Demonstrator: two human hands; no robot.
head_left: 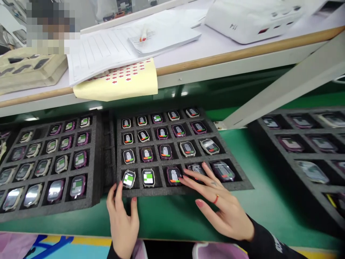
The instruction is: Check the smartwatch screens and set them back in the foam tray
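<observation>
A black foam tray (188, 189) lies on the green belt, its cells holding several small smartwatch bodies with lit screens. My left hand (122, 223) rests at the tray's front left corner, fingers apart, fingertips touching the foam edge below a watch with a green screen (128, 178). My right hand (218, 205) lies flat and spread over the front row, fingertips on a watch (196, 169) and next to a purple one (174, 175). A red ring sits on one finger. Neither hand grips anything.
A second foam tray (99, 158) of watches sits to the left, a third tray (293, 158) at the right. Above runs a shelf (215, 59) with papers (107, 50), a yellow sticker sheet (121, 84) and a white device (250, 19). A slanted metal bar (285, 84) crosses right.
</observation>
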